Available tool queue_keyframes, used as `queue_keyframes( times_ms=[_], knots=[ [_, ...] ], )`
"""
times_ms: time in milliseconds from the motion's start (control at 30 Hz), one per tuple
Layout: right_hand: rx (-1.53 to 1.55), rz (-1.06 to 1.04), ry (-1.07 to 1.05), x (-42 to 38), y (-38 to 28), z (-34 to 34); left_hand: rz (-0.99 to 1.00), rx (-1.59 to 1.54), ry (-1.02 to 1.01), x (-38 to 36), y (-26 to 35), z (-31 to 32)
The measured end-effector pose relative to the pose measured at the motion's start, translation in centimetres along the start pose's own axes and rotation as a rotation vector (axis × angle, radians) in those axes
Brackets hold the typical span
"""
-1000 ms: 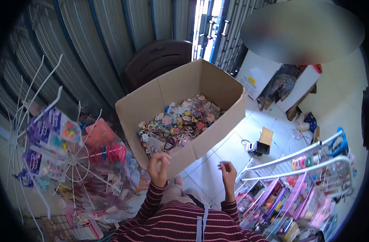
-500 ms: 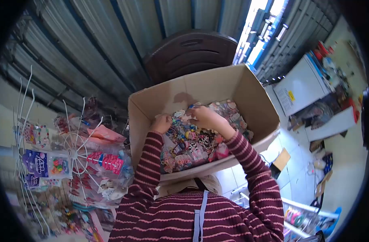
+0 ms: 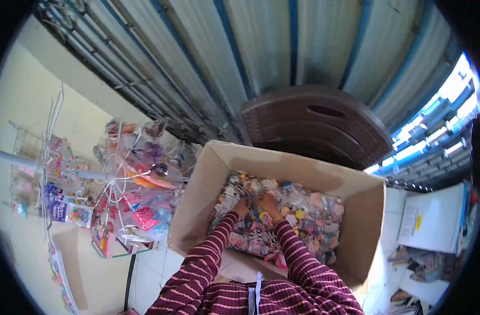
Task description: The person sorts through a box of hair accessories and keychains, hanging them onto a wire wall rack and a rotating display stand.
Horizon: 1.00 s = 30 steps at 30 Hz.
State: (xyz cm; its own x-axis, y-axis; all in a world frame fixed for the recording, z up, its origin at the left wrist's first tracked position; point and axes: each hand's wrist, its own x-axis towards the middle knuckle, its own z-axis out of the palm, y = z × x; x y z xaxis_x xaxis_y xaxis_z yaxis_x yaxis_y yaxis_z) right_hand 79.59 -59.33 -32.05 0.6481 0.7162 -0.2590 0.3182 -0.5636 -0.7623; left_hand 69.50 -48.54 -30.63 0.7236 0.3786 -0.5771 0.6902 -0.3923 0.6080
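In the head view, the person leans over a deep cardboard box (image 3: pixel 362 236), both arms stretched forward and down into it. The left sleeve (image 3: pixel 203 265) runs from the lower left up and to the right, over the near wall, and the left hand (image 3: pixel 242 208) dips into the contents with its fingers pointing down. The right sleeve (image 3: pixel 300 244) slants the other way, up and to the left, and brings the right hand (image 3: pixel 268 202) just beside the left, slightly farther from the body. The two hands are close together, left of the box's middle, the fingers of both partly sunk among the goods.

How far either hand is closed, and whether it has hold of anything, cannot be told, since the fingertips are hidden or too small.

The heap of small packets (image 3: pixel 319 223) covers the floor of the box, lying beneath and around both hands. Yellow pieces (image 3: pixel 300 214) sit to the right of the right hand, and a bright pink item (image 3: pixel 280 260) lies by the near wall, between the sleeves. Beyond the box stands a brown chair (image 3: pixel 298 118).
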Motion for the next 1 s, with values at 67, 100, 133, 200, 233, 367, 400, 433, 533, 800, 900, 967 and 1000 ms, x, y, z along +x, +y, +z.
queue_keyframes(
  times_ms=[67,100,133,200,233,367,400,433,533,800,900,967,1000],
  knots=[
    [-0.078,-0.023,-0.089,0.2,0.5,1.8,-0.116,-0.053,0.009,0.1,-0.1,0.7],
    [-0.068,0.004,0.062,-0.4,-0.1,1.8,-0.028,-0.052,0.042,0.5,-0.6,1.1],
    [-0.057,0.035,0.215,-0.8,-0.8,1.5,0.061,-0.049,0.074,0.7,-0.8,1.3],
    [0.001,0.075,0.171,-0.9,-2.0,0.8,-0.067,-0.085,0.008,1.1,-1.0,1.2],
    [0.051,0.132,0.15,-0.8,-2.2,0.6,-0.172,-0.12,-0.076,1.3,-0.8,1.2],
    [0.127,0.209,-0.052,0.9,-0.8,2.5,-0.208,-0.379,-0.175,2.8,-3.8,3.2],
    [0.238,0.225,-0.044,0.8,-1.2,2.3,-0.21,-0.379,-0.175,2.4,-3.7,3.0],
    [0.349,0.24,-0.032,0.8,-1.5,2.0,-0.174,-0.454,-0.11,2.1,-3.4,2.9],
    [0.41,0.085,0.1,0.0,-3.4,0.1,-0.122,-0.62,-0.039,-0.7,1.3,0.2],
    [0.775,-0.139,-0.054,-2.6,-11.8,-12.3,0.339,-0.172,0.208,-6.5,7.0,-8.4],
    [0.698,-0.221,-0.117,-5.7,-17.2,-17.5,0.489,-0.274,0.233,-12.4,10.8,-11.5],
    [0.626,-0.293,-0.118,-8.1,-20.9,-19.7,0.643,-0.671,0.291,-16.0,11.9,-12.9],
    [0.606,-0.363,-0.103,-9.5,-22.9,-20.6,0.661,-0.672,0.289,-17.8,12.2,-13.6]
  ],
)
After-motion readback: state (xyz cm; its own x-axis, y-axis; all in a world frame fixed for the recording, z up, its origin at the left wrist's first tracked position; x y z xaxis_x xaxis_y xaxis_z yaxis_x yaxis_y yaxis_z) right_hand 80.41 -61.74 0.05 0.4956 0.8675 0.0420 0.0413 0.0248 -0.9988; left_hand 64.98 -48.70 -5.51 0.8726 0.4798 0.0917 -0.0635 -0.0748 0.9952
